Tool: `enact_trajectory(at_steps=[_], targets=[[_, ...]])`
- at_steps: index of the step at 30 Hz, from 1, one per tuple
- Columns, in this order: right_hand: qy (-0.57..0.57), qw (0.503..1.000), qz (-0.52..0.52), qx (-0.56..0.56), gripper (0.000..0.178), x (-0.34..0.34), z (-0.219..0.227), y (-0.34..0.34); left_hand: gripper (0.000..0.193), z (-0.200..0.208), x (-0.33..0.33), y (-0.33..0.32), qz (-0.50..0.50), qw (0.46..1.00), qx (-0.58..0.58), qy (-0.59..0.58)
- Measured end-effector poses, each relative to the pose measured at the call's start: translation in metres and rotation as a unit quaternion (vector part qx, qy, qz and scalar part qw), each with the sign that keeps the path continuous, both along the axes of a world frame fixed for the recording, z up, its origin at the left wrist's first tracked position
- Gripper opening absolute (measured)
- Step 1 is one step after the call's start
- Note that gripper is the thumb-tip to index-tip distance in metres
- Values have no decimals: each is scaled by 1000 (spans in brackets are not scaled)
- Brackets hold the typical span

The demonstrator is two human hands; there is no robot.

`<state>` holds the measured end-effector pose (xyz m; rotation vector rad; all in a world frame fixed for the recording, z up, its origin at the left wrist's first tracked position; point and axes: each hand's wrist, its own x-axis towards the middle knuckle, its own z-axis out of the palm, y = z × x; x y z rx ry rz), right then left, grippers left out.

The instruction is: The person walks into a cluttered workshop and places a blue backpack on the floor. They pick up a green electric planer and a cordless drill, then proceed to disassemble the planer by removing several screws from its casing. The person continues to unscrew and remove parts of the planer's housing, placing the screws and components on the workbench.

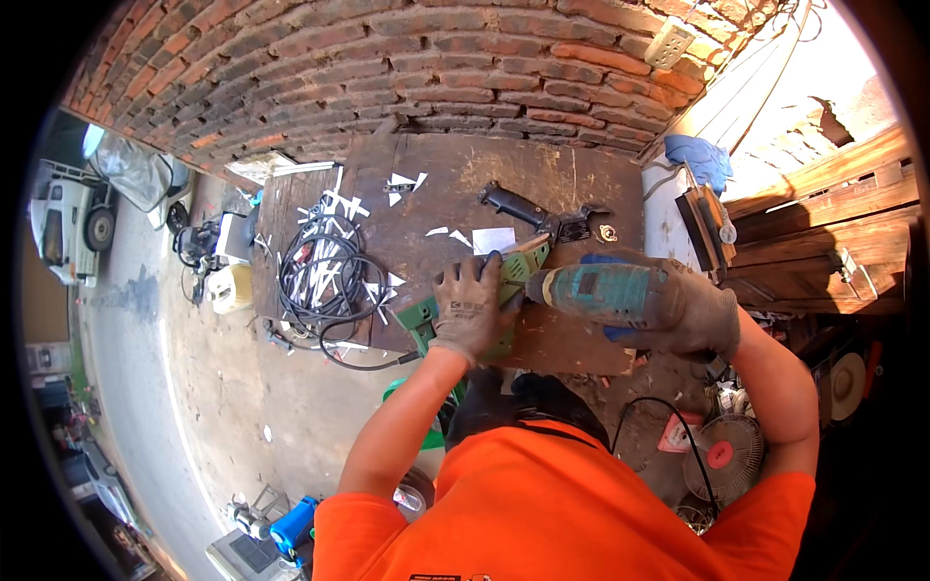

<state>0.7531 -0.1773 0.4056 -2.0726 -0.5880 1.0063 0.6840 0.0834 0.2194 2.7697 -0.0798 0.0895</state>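
My gloved left hand [468, 308] is closed over a green power tool housing [420, 315] near the table's front edge, holding it down at a slant. A black power cord comes out of the housing's near end. In my gloved right hand [693, 308] is a teal cordless drill [605, 293], pointed left with its nose at the housing's right side. Whether the bit touches a screw is too small to tell. Beyond the hands lies a black tool handle piece [518, 205]. A small round brass-coloured part [607, 233] sits to its right.
Coiled black cable [325, 300] covers white paper scraps on the left of the brown table [436, 174]. A brick wall [436, 73] rises behind it. On the floor stand a yellowish jug [232, 289] and, lower right, a round fan [725, 457]. Wooden boards [823, 228] flank the right side.
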Motion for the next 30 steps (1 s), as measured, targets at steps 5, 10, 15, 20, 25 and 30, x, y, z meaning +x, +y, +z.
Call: enact_trajectory(at_steps=[5,10,15,20,25,30], targets=[[9,999,-22,24,81,-5,-7,-7,79,-3,-1,2,-9,1000,-13,-15],[-58,994,-8,92,83,-5,-18,-12,72,6,-1,3,-30,999,31,-32],[9,997,-52,47,82,-10,-8,-12,77,5,1,3,-44,997,38,-44],[16,992,-106,71,82,-21,-13,-24,77,5,4,5,-77,994,7,-77],[6,965,-229,126,77,-31,26,-41,59,55,37,6,-138,980,-57,-130],[43,870,-409,270,65,-60,36,-78,49,57,118,-15,-165,982,-50,-77]])
